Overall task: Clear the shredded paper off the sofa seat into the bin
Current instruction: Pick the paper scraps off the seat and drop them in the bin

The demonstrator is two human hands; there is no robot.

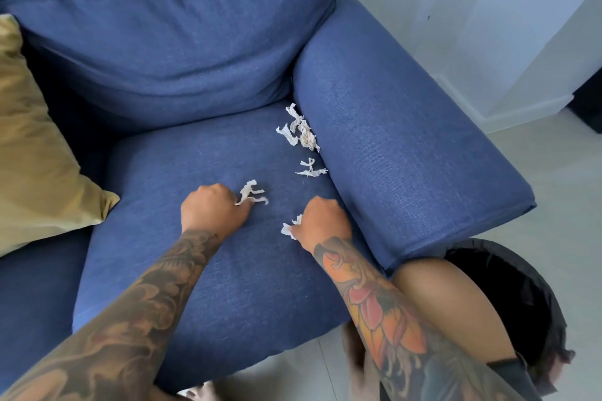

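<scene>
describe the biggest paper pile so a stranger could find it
Follow the blue sofa's right armrest back toward the back cushion. In that seam lies the biggest paper pile, a tangled white clump, farther from both hands than the smaller scraps.

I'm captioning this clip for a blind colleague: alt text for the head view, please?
Both hands, left hand and right hand, grip shredded paper scraps on a blue sofa seat; more lies by the armrest, a black bin beside it.
</scene>
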